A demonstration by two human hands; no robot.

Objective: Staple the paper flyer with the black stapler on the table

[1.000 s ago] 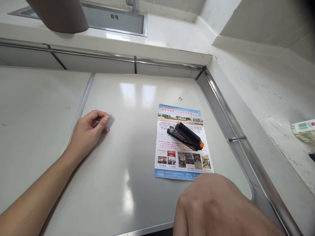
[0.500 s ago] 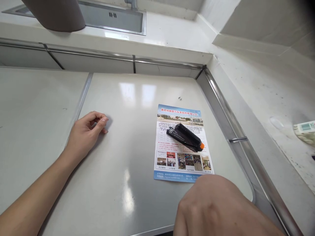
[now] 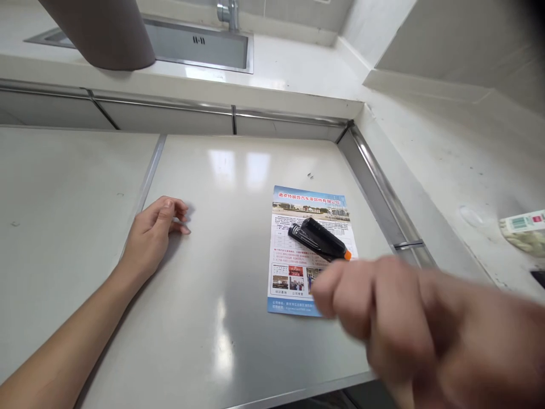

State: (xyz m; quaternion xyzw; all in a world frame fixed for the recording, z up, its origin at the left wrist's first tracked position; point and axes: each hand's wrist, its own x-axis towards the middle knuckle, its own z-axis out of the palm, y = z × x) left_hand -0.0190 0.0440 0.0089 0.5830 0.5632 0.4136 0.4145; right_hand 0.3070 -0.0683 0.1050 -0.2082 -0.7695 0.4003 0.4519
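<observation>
My left hand [image 3: 151,230] rests on the pale table [image 3: 191,295], with its thumb raised and its fingers loosely bent and apart, holding nothing. At the lower right, my right hand [image 3: 395,312] is lifted close to the camera, curled into a fist and partly blurred; whatever may be inside is hidden. It covers the lower right part of a printed flyer [image 3: 281,301] lying on the table. On the flyer lies a black stapler [image 3: 321,238] with an orange end. Two tiny staples [image 3: 310,175] sit just beyond the flyer.
Behind the table, a white counter holds a steel sink [image 3: 213,48] with a faucet [image 3: 230,14]. A brown cylindrical container [image 3: 110,34] stands at its front edge. On the right ledge lies a printed packet [image 3: 525,230]. Metal-trimmed walls border the table.
My right hand has risen from the bottom edge and now shows its curled fingers over the flyer. My left thumb has lifted off its fingers. The view has tilted slightly upward.
</observation>
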